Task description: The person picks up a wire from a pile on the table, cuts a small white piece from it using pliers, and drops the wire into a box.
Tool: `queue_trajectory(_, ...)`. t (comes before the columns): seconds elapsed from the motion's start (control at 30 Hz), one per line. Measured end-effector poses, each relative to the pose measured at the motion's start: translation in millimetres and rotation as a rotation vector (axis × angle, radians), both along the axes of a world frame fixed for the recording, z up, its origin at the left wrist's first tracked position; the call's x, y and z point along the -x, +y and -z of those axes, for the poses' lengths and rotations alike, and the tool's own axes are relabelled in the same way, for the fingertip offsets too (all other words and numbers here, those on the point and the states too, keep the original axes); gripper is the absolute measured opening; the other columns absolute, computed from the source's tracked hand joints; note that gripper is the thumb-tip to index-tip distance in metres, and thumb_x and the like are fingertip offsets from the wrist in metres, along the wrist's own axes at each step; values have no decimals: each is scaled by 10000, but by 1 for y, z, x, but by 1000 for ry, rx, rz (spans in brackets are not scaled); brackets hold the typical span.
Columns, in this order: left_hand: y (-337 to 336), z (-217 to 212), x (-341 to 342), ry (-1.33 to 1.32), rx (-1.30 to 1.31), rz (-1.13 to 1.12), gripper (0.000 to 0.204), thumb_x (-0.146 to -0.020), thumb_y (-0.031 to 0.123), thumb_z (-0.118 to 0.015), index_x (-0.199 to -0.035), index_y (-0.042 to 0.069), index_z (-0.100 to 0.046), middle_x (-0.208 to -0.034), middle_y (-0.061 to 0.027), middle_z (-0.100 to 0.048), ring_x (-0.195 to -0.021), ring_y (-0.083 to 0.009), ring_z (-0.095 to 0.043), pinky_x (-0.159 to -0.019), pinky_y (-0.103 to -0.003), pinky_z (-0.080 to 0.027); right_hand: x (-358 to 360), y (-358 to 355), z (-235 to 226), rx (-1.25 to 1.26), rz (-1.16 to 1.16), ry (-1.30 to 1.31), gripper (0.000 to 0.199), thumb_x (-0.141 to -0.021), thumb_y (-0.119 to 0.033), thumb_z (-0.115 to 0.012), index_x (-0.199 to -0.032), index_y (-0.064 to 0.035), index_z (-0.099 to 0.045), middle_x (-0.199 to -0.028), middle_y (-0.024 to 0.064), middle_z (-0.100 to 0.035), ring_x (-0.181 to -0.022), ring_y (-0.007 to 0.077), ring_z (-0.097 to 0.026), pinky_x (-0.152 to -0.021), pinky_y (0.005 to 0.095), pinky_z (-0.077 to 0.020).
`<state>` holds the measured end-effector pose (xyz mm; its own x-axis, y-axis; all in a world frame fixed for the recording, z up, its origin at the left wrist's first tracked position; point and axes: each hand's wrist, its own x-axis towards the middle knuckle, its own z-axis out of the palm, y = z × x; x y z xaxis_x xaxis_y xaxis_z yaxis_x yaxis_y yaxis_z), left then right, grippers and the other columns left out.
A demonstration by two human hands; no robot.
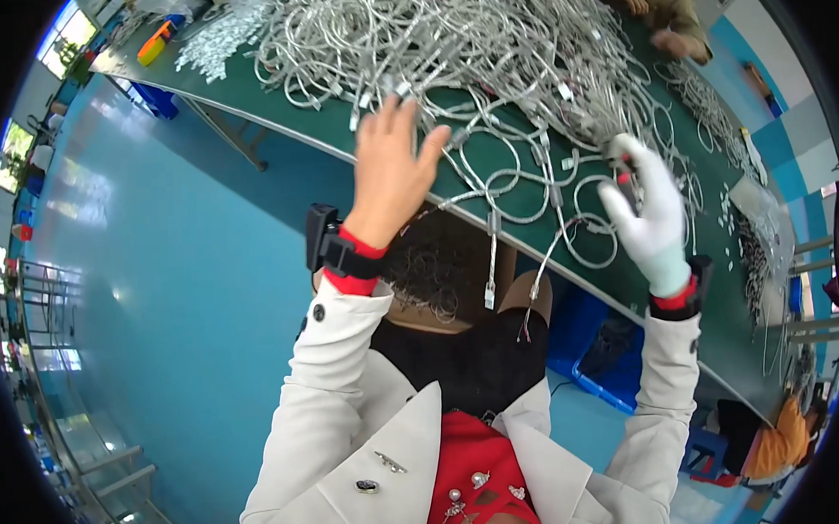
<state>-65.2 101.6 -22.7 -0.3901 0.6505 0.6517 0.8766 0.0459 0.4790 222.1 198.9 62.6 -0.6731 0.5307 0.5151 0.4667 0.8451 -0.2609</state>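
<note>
My left hand [393, 170], bare, has its fingers spread above the near edge of a large heap of grey braided cables [431, 49]. The fingertips overlap the cable ends there; whether they touch is unclear. My right hand [651, 212] wears a white glove and is at the heap's right side. Its fingers are bent and its thumb stands apart. Something dark with red spots shows between them, too blurred to name. Between my hands lie looped cables with grey cylinders; a white connector [490, 296] and a cable's bare-wired end [528, 315] hang over the table edge.
The green table [327, 136] runs diagonally before me. An orange-yellow tool [156, 45] and small white pieces [218, 49] lie at its far left. Another person's hand [675, 45] is across the table. A blue bin [584, 349] stands beneath; clear plastic bags [759, 204] lie right.
</note>
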Motion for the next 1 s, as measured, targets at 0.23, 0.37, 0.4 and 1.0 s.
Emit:
queue_trajectory(0.23,-115,-5,-76,-845,99,382,178,-906,31,-611,-1069,-34,-579,-933,-105,-647,-767,-135,-622,-678,-254,-511,-22,-86,-31,873,-140,690,457,-808,-72,-643,-1245,20,-543,-1088,106,-619,-940,164,-591,-879,301,-465)
queue_trajectory(0.37,-128,14,-121,-1324,185,493,232,-913,51,-624,-1110,-49,-550,-922,-91,-648,-777,-112,-616,-702,-236,-517,-42,-116,8,935,-134,-34,351,-885,-85,-609,-1212,27,-549,-1062,108,-640,-917,157,-606,-828,274,-481)
queue_trajectory(0.4,-129,16,-126,-1177,216,459,245,-917,63,-627,-1119,-49,-545,-926,-91,-650,-784,-113,-620,-708,-238,-523,-43,-121,15,937,-136,-38,351,-885,-85,-609,-1212,27,-549,-1062,108,-640,-917,157,-606,-828,274,-481)
queue_trajectory(1.0,-136,12,-102,-1324,304,549,147,-987,120,-536,-1027,-12,-586,-824,-51,-649,-713,-76,-604,-658,-215,-517,-15,-116,24,1145,-132,-277,343,-896,-258,-661,-1122,-4,-617,-809,102,-637,-705,160,-577,-670,296,-470)
